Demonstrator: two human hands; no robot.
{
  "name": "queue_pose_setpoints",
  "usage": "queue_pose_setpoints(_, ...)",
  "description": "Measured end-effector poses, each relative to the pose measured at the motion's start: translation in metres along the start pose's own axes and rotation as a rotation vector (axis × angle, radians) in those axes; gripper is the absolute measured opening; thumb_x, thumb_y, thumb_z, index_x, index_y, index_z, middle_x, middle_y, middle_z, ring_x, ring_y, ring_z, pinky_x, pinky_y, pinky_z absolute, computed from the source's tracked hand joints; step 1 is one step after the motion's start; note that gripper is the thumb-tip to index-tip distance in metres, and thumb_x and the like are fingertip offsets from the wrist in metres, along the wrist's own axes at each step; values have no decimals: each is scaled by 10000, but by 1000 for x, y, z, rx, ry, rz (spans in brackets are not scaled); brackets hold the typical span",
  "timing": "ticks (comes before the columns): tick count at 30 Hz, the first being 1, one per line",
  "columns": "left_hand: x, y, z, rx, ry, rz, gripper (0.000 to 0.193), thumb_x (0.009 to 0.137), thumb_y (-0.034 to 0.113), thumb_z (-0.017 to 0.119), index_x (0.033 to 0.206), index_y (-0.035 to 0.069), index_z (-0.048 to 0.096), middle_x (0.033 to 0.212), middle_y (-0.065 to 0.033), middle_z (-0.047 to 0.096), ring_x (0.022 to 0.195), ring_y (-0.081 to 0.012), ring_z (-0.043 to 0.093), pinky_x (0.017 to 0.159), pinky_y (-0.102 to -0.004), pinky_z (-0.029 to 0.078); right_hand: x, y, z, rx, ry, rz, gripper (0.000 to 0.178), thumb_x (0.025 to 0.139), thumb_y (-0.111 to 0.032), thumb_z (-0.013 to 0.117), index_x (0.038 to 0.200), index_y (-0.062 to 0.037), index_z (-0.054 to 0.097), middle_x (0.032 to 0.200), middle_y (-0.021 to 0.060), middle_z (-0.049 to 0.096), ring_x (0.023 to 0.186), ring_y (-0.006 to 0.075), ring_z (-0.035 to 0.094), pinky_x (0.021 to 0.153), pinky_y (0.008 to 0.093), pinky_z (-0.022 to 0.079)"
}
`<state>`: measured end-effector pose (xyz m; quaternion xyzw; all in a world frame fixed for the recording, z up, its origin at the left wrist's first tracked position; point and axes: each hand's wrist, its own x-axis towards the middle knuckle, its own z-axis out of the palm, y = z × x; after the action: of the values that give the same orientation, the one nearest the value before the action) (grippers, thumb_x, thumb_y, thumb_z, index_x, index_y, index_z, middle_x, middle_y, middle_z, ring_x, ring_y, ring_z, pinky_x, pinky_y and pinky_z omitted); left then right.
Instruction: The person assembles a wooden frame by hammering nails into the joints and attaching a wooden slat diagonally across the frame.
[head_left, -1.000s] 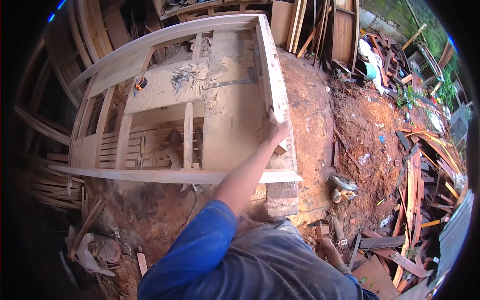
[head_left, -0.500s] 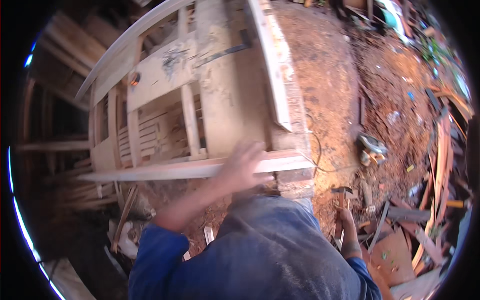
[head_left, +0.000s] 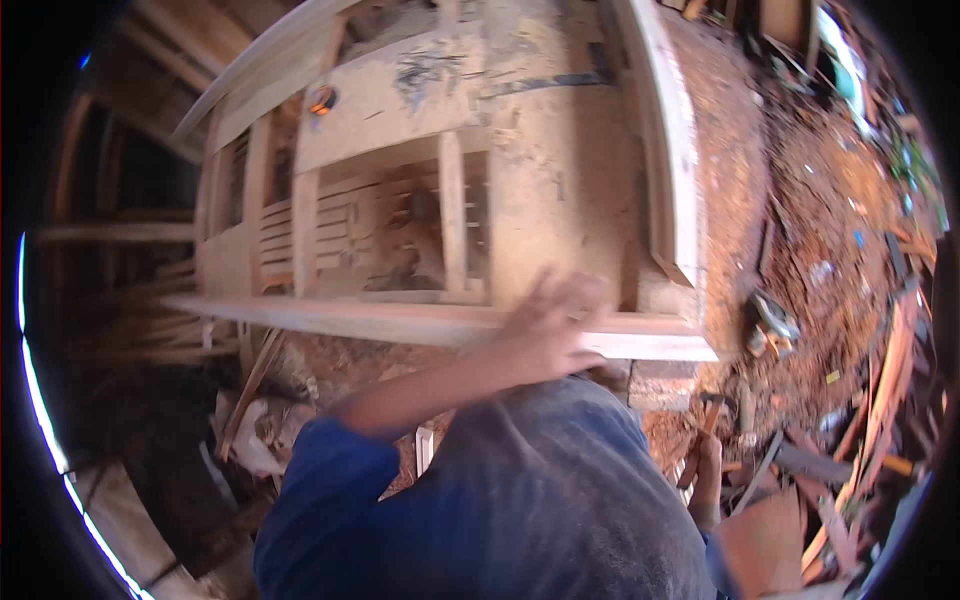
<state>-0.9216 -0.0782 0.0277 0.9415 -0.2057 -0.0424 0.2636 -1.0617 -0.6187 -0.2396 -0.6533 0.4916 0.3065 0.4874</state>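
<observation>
My left hand (head_left: pixel 555 325) is slightly blurred, its fingers spread apart over the right part of a long pale wooden board (head_left: pixel 400 315). Whether the palm rests on the board or hovers just above it, I cannot tell. This board runs along the near edge of a wooden workbench (head_left: pixel 560 170). Low on the right, beside my body, my right hand (head_left: pixel 708 455) is wrapped around the wooden handle of a hammer (head_left: pixel 712 408), head upward. A second long pale board (head_left: pixel 668 140) lies along the bench's right side.
On the bench lie a dark carpenter's square (head_left: pixel 545 85) and a small orange-and-black object (head_left: pixel 322 100), perhaps a tape measure. Openings between slats break the bench top. Scrap wood (head_left: pixel 880 380) piles up at the right over reddish dirt ground (head_left: pixel 820 220). Dark timber framing (head_left: pixel 110 235) stands at left.
The view has shifted, so bench and boards appear farther right. My left hand stays over the near board, fingers spread. My right hand still grips the hammer, now lower in view.
</observation>
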Motion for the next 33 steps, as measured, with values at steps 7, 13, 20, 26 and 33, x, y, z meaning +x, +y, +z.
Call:
queue_pose_setpoints(7,-301,-225,-105,324,1192,-1524,859,841,362,802,1437,-104,396,1334,-309,519,1196,-413,594,989,-478,563,-172,-121,61,154,337,-549,206,976,-236,640,974,-64,528,646,-11,498,470,111,499,429,270,428)
queue_pose_setpoints(13,-444,-344,-87,-951,1401,-1414,628,887,288,712,1332,-105,508,1287,-232,590,1046,-331,669,827,-390,616,-268,-212,98,169,282,-791,171,970,-194,644,979,-70,527,676,-27,497,511,72,497,460,232,414)
queue_pose_setpoints(20,-447,-318,-54,-845,1370,-1526,467,840,176,669,1196,-104,555,1178,-198,633,997,-331,665,870,-428,574,-277,-272,111,141,-4,-786,190,973,-198,663,996,-64,530,677,-25,507,490,61,492,435,225,426)
queue_pose_setpoints(26,-346,-264,-47,-839,1491,-1511,420,763,76,641,1133,-100,549,1103,-202,628,973,-371,659,890,-456,559,-251,-317,78,121,76,-873,238,945,-229,690,1086,-54,612,663,-38,521,502,50,487,441,212,402)
queue_pose_setpoints(33,-423,-354,-107,-900,1428,-1414,460,772,152,629,1142,-102,530,1120,-213,596,1027,-378,632,898,-496,544,-274,-316,82,168,88,-864,208,958,-230,689,1048,-75,583,663,-37,513,483,52,466,425,213,391)
